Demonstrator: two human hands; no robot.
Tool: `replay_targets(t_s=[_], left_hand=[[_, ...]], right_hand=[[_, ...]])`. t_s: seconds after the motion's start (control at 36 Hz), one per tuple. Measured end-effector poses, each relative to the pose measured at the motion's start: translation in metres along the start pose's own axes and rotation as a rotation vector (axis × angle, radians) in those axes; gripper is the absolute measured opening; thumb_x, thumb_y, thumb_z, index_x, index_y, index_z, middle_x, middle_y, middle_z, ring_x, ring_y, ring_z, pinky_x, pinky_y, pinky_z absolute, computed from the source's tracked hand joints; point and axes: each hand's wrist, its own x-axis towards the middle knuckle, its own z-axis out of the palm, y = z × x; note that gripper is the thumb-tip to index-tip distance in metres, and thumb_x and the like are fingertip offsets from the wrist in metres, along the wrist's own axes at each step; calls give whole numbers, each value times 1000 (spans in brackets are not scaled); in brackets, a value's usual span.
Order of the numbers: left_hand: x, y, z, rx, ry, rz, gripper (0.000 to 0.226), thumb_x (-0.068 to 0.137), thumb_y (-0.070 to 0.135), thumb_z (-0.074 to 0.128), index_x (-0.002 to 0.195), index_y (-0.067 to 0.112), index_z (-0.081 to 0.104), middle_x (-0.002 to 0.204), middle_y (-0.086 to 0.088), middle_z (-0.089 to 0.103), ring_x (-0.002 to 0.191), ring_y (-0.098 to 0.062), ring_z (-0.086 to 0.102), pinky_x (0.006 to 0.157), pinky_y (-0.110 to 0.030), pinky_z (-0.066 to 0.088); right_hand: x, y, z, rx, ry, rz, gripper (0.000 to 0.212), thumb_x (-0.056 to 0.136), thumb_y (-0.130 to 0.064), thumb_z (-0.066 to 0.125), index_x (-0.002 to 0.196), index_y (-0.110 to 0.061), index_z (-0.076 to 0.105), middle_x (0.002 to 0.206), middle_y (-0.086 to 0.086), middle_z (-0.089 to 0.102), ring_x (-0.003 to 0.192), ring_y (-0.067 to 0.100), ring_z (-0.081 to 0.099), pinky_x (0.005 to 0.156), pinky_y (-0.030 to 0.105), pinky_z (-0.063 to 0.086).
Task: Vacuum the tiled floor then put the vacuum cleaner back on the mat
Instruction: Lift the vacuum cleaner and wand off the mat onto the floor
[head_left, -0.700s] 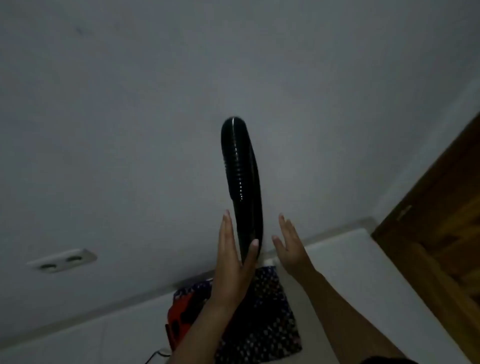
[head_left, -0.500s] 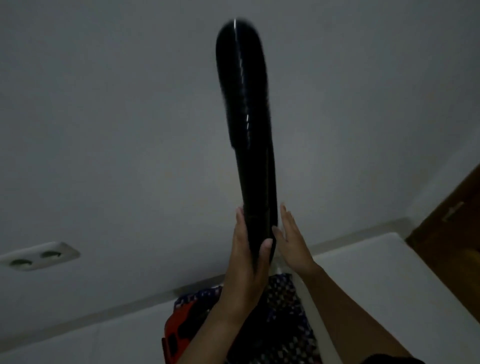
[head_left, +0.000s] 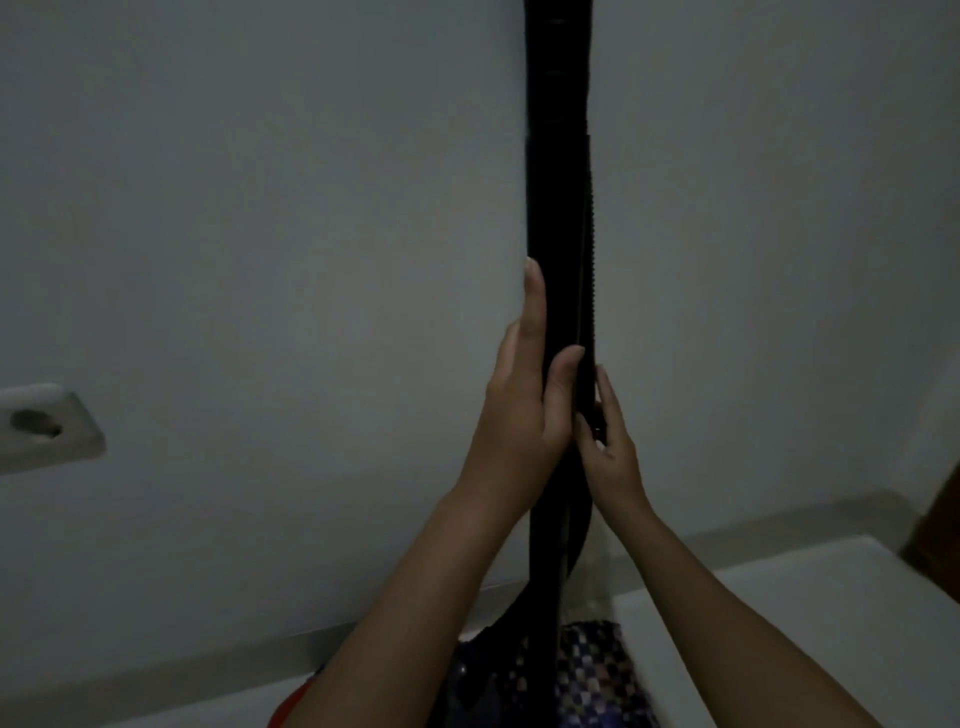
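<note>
Grey wall (head_left: 260, 208) filled most of the view in dim light. On the left hand (head_left: 522, 415) the fingers (head_left: 534, 312) lay pressed together and straight up the left side of the black tube (head_left: 558, 208), while its thumb bent across the front, so the tube was pinched between thumb and fingers. The right hand (head_left: 615, 457) had its fingers (head_left: 604, 389) close together along the tube's right side; whether they gripped it or only touched it I cannot tell. The tube stood upright between both hands, ribbed near the top, and ran down between the forearms to the patterned mat (head_left: 597, 670). That mat lay on the white tiled floor (head_left: 805, 597), near its edge by the skirting. Just beside the left forearm a bit of the vacuum cleaner's red body (head_left: 288, 709) showed. A wall socket (head_left: 47, 426) sat far to the left, and a brown door (head_left: 940, 519) stood at the right.
</note>
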Motion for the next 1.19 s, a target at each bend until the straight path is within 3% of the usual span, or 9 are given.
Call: replay_targets(t_s=[0.11, 0.25, 0.36, 0.44, 0.58, 0.69, 0.86, 1.03, 1.19], left_hand=[[-1, 12, -9, 19, -9, -67, 64, 100, 9, 38, 146, 22, -4, 129, 26, 27, 108, 36, 29, 91, 9, 24], [-3, 24, -21, 70, -25, -100, 66, 100, 8, 38, 144, 22, -8, 145, -22, 35, 119, -12, 37, 86, 11, 23], [-12, 22, -38, 62, -7, -80, 66, 100, 7, 37, 144, 23, -10, 144, 18, 24, 114, 35, 24, 96, 8, 20], [-23, 19, -60, 71, 43, -95, 67, 100, 10, 38, 142, 30, -10, 136, 40, 4, 127, 28, 12, 114, -13, 22], [-43, 10, -102, 82, 186, -181, 68, 99, 12, 37, 149, 21, -9, 159, 9, 5, 145, -8, 20, 118, -33, 25], [-60, -8, -135, 37, 243, -278, 69, 98, 20, 40, 149, 33, -4, 154, -17, 27, 134, -27, 41, 109, -47, 40], [-146, -56, -167, 94, 331, -491, 50, 100, 15, 41, 144, 28, 20, 135, 5, 52, 121, 5, 49, 103, -11, 37], [-272, -117, -157, 315, -179, -896, 51, 101, 25, 38, 149, 16, 22, 153, -9, 28, 138, -12, 28, 112, -17, 16], [-296, -139, -131, 473, -461, -958, 58, 97, 45, 37, 149, 26, 21, 153, -6, 27, 140, -22, 28, 111, -33, 28]], right_hand=[[-32, -25, 5, 76, -40, -18, 44, 93, -56, 40, 135, -58, 25, 140, -36, 36, 138, 1, 35, 116, 35, 29], [-62, -45, 31, 54, -134, -123, 72, 85, -71, 38, 145, -43, 11, 147, -40, 21, 143, -3, 22, 117, 36, 27], [-72, -50, 51, -10, -98, -193, 82, 89, -60, 44, 149, -21, 4, 140, -39, 21, 133, -21, 22, 107, 6, 28], [-77, -51, 66, -79, -88, -221, 78, 90, -43, 58, 146, -28, 6, 131, -33, 22, 120, -32, 26, 94, -6, 28], [-82, -46, 98, -285, -138, -240, 102, 71, -63, 63, 142, -56, -10, 127, -2, 44, 113, 18, 54, 95, 41, 49], [-84, -42, 125, -371, -208, -330, 102, 74, -55, 63, 143, -55, -12, 118, 2, 48, 101, 20, 57, 87, 51, 50], [-91, -33, 155, -366, -177, -372, 84, 79, -51, 53, 145, -43, 1, 112, 9, 53, 98, 25, 57, 87, 54, 49], [-90, -30, 161, -377, -195, -372, 81, 79, -51, 52, 145, -39, 5, 114, 9, 53, 101, 25, 57, 90, 55, 47], [-87, -26, 162, -381, -190, -368, 83, 80, -51, 52, 146, -41, 4, 114, 4, 51, 99, 20, 56, 90, 54, 48]])
